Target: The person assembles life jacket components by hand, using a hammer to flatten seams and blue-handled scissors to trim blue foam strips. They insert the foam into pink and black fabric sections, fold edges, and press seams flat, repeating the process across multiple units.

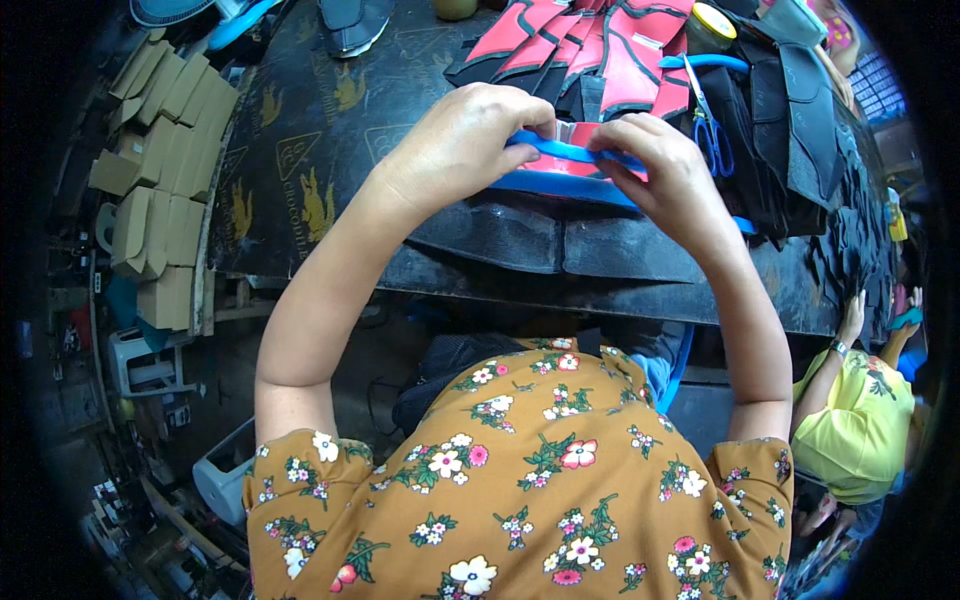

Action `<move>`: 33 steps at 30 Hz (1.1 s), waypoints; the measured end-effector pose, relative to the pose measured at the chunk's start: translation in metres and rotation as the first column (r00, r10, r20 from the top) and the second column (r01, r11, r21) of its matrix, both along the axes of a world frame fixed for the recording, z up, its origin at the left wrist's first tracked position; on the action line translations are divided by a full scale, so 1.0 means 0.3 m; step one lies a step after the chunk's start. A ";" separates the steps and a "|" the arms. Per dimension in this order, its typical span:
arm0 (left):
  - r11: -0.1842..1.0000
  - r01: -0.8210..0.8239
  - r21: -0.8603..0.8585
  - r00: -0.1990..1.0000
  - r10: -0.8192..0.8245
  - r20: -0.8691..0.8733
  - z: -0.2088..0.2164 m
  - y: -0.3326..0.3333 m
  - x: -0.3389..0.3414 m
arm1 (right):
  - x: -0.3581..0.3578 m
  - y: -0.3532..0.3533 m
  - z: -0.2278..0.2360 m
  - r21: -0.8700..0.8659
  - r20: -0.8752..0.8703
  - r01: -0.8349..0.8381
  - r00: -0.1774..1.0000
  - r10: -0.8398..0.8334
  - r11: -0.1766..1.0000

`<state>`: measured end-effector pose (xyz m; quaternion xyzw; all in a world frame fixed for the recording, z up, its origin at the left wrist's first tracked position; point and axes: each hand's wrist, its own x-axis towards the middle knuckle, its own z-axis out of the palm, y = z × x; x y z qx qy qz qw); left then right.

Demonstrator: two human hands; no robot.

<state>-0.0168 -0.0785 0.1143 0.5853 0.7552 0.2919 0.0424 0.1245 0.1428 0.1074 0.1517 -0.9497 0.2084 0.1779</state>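
Pinching from both sides: left hand [462, 140] and right hand [668, 172] each grip the blue strip [570, 152] lying along the red piece [583, 163], upper middle of the frame, on the dark worktable [300, 150]. I'd keep the strip flush to the edge and work fingertips along evenly. Strip looks thin, bright blue, gently curved. Blue-handled scissors [710, 130] sit just right, red and black cut pieces [580, 45] above, cardboard boxes [160, 130] upper left.
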 end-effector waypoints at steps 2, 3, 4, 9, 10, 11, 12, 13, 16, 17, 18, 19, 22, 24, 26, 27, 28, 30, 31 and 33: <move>1.000 -0.010 0.024 0.991 0.013 -0.133 -0.034 0.004 -0.006 | -0.001 -0.012 -0.040 0.074 -0.028 0.013 1.000 -0.011 0.997; 0.999 -0.011 0.030 0.981 0.017 -0.195 -0.057 0.005 0.002 | -0.001 -0.017 -0.061 0.084 -0.025 0.004 1.000 -0.002 0.996; 1.000 -0.008 0.027 0.967 0.014 -0.253 -0.083 0.005 0.012 | 0.001 -0.021 -0.082 0.089 -0.023 -0.012 1.000 0.014 0.996; 0.997 -0.014 0.078 0.973 0.032 -0.229 -0.184 -0.018 0.051 | 0.024 -0.022 -0.151 0.027 -0.074 0.038 0.997 -0.036 0.999; 0.997 -0.026 0.067 0.969 0.042 -0.245 -0.191 -0.024 0.059 | 0.031 -0.021 -0.156 0.015 -0.086 0.012 0.996 -0.011 1.000; 0.996 -0.031 0.084 0.962 0.053 -0.269 -0.195 -0.027 0.065 | 0.033 -0.016 -0.158 0.002 -0.089 0.002 0.996 -0.002 1.000; 0.993 -0.039 0.112 0.954 0.070 -0.293 -0.197 -0.029 0.075 | 0.036 -0.013 -0.158 -0.010 -0.083 -0.001 0.997 0.000 1.000; 0.995 -0.079 0.068 0.942 0.097 -0.321 -0.201 -0.025 0.089 | 0.036 -0.009 -0.157 -0.007 -0.081 -0.009 0.997 0.008 1.000; 0.983 -0.176 0.056 0.814 0.177 -0.553 -0.218 -0.003 0.144 | 0.031 -0.009 -0.147 0.033 -0.048 -0.004 0.999 0.006 0.999; 0.979 -0.203 -0.011 0.802 0.160 -0.575 -0.228 0.006 0.171 | 0.029 -0.014 -0.144 0.065 -0.030 -0.004 1.000 0.005 0.998; 0.972 -0.227 -0.066 0.806 0.150 -0.572 -0.239 0.015 0.191 | 0.026 -0.022 -0.142 0.094 0.009 0.012 1.000 -0.012 0.996; 0.963 -0.261 -0.066 0.790 0.173 -0.588 -0.247 0.020 0.204 | 0.025 -0.032 -0.141 0.161 0.007 0.038 0.999 -0.040 0.986; 0.959 -0.280 -0.036 0.743 0.193 -0.640 -0.264 0.029 0.236 | 0.035 -0.082 -0.152 0.320 -0.009 0.146 0.989 -0.151 0.936; 0.959 -0.280 -0.043 0.725 0.182 -0.664 -0.271 0.035 0.252 | 0.051 -0.121 -0.169 0.387 -0.088 0.200 0.980 -0.180 0.900; 0.958 -0.271 -0.095 0.714 0.133 -0.688 -0.281 0.042 0.262 | 0.069 -0.150 -0.186 0.388 -0.101 0.257 0.966 -0.237 0.885; 0.956 -0.266 -0.120 0.744 0.125 -0.656 -0.288 0.041 0.260 | 0.079 -0.161 -0.194 0.378 -0.115 0.280 0.960 -0.255 0.883; 0.965 -0.255 -0.056 0.780 0.171 -0.602 -0.297 0.041 0.256 | 0.088 -0.172 -0.200 0.370 -0.130 0.304 0.953 -0.275 0.878; 0.978 -0.206 -0.018 0.861 0.173 -0.478 -0.318 0.026 0.229 | 0.116 -0.200 -0.211 0.339 0.007 0.319 0.940 -0.341 0.885; 0.979 -0.204 -0.001 0.883 0.183 -0.432 -0.327 0.012 0.225 | 0.124 -0.215 -0.218 0.342 0.002 0.299 0.948 -0.319 0.891; 0.983 -0.183 0.018 0.890 0.173 -0.423 -0.343 -0.004 0.213 | 0.133 -0.236 -0.233 0.338 0.079 0.299 0.936 -0.344 0.892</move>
